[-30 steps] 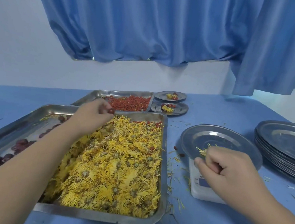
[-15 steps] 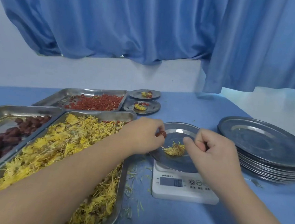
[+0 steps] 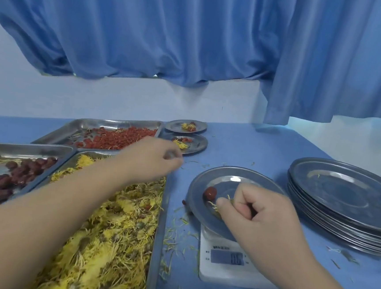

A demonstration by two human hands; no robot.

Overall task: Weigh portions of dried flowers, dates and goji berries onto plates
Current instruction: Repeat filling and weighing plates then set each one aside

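A steel plate (image 3: 246,179) sits on a white digital scale (image 3: 220,271). A single red date (image 3: 210,193) lies on the plate's left side. My right hand (image 3: 252,212) hovers low over the plate with fingers curled, and yellow dried flowers (image 3: 214,205) poke out under its fingertips. My left hand (image 3: 153,159) is blurred above the far corner of the flower tray (image 3: 157,245), beside the tray of goji berries (image 3: 116,138). Its fingers look curled, and whether it holds anything is unclear. A tray of dates (image 3: 23,148) lies at the far left.
Two small filled plates (image 3: 199,127) (image 3: 199,145) stand at the back by the goji tray. A tall stack of steel plates (image 3: 346,197) is at the right. Loose petals litter the blue table (image 3: 254,145) between tray and scale. A blue curtain hangs behind.
My left hand carried a date to the plate, left it there, and has drawn back left towards the goji tray. My right hand stayed over the plate, now covering the flower clump.
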